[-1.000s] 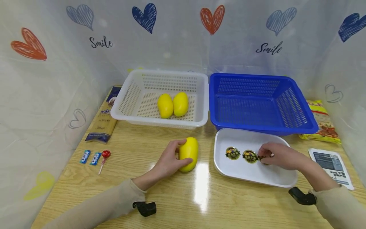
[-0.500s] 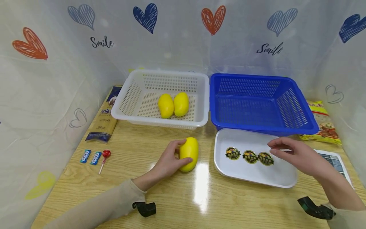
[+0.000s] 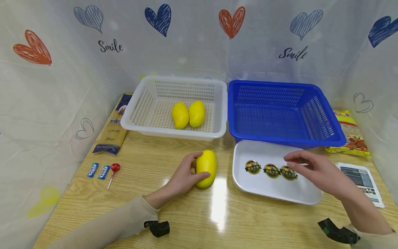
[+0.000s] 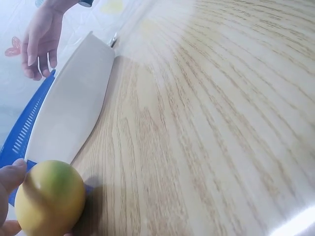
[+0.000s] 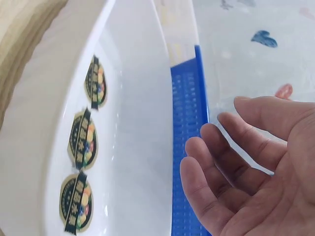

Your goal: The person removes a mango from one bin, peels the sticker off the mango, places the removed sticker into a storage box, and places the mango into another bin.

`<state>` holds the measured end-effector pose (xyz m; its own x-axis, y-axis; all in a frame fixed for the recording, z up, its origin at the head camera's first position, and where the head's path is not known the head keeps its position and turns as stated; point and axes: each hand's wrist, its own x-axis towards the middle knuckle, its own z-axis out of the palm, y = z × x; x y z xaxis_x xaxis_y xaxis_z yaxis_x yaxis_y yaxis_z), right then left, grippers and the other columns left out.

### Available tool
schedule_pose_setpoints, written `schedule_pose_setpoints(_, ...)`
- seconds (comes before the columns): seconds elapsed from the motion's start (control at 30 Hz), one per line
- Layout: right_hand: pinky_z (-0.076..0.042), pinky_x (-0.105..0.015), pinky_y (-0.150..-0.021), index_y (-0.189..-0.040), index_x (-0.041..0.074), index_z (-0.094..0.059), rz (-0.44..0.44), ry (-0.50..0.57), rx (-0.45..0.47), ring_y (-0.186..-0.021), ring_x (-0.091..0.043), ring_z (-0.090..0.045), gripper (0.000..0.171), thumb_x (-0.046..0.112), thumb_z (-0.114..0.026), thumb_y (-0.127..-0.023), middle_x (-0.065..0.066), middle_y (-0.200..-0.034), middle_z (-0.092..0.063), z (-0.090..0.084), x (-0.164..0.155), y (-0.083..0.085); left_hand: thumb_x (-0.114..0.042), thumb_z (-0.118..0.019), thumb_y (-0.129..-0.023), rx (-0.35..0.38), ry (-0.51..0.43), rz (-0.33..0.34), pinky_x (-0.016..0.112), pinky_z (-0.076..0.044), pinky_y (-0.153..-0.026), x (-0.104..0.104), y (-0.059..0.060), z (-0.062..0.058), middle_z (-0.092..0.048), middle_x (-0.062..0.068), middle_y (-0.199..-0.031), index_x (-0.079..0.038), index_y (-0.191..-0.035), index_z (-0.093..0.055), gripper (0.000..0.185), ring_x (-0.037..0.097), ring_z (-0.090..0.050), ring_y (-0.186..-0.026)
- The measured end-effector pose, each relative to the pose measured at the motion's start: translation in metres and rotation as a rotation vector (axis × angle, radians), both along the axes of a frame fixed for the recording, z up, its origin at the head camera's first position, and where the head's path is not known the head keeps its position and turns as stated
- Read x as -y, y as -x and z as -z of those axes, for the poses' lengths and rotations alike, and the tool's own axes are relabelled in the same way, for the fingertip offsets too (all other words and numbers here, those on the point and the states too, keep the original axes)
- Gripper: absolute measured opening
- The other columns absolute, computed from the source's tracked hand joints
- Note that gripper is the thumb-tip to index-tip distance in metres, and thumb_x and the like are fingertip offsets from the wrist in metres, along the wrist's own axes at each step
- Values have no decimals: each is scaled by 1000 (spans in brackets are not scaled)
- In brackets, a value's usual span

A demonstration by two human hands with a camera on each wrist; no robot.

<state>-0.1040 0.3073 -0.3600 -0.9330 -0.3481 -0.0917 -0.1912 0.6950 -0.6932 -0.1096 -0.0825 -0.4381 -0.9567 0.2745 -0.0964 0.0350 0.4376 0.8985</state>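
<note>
My left hand (image 3: 183, 174) gripped the mango (image 3: 206, 168) (unlabelled, I judged); right hand (image 3: 314, 169) hovered spread over three stickers (image 3: 272, 170).

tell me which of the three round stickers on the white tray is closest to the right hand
The rightmost sticker of the row, directly under the right hand fingertips.

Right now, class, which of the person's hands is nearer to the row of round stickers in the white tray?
Right. The right hand hovers open just above the stickers; the left hand grips the yellow fruit left of the white tray.
</note>
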Motion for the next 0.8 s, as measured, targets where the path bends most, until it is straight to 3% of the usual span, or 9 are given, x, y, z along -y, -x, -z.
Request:
schedule_pose_setpoints(0.2, -54, -28, -74, -121, 9, -62, -43, 86, 52, -97, -7, -63, 23, 21, -54, -102, -8, -117, -63, -2, 25, 0, -30, -74, -89, -29, 59, 83, 33, -50, -78, 8, -2, -4, -43, 13, -139, -9, -148, -37, 72, 22, -50, -105)
schedule_pose_setpoints(0.3, -53, -28, -76, -121, 9, -62, -68, 129, 78, -101, -8, -62, 24, 21, -55, -101, -7, -119, -63, -1, 42, -1, -29, -70, -91, -102, 120, 158, 34, -51, -78, 18, 1, -10, -48, 12, -138, -9, -143, -45, 61, 24, -54, -107)
schedule_pose_setpoints(0.4, -53, -27, -81, -121, 10, -63, -87, 161, 78, -103, -8, -61, 25, 22, -57, -101, -6, -118, -64, 2, 60, -1, -25, -67, -94, -202, 166, 177, 38, -53, -81, 32, 9, -23, -57, 12, -132, -6, -135, -54, 46, 29, -58, -109)
schedule_pose_setpoints(0.53, -52, -28, -83, -121, 10, -63, -113, 187, 71, -102, -11, -61, 25, 23, -59, -100, -4, -118, -64, 6, 79, 0, -19, -65, -95, -311, 202, 84, 44, -53, -87, 54, 21, -48, -59, 15, -128, -2, -129, -57, 39, 33, -58, -113)
schedule_pose_setpoints(0.63, -52, -28, -85, -121, 10, -63, -127, 185, 72, -102, -12, -61, 27, 25, -60, -99, -2, -119, -64, 12, 90, 1, -19, -63, -97, -348, 199, 11, 46, -52, -89, 74, 29, -64, -59, 16, -126, -1, -128, -57, 36, 30, -58, -112)
schedule_pose_setpoints(0.8, -52, -30, -87, -120, 13, -64, -141, 171, 74, -99, -11, -61, 28, 29, -62, -98, 1, -119, -64, 18, 104, 4, -20, -60, -99, -416, 155, -113, 34, -51, -91, 113, 43, -87, -62, 12, -122, -2, -124, -60, 31, 23, -59, -109)
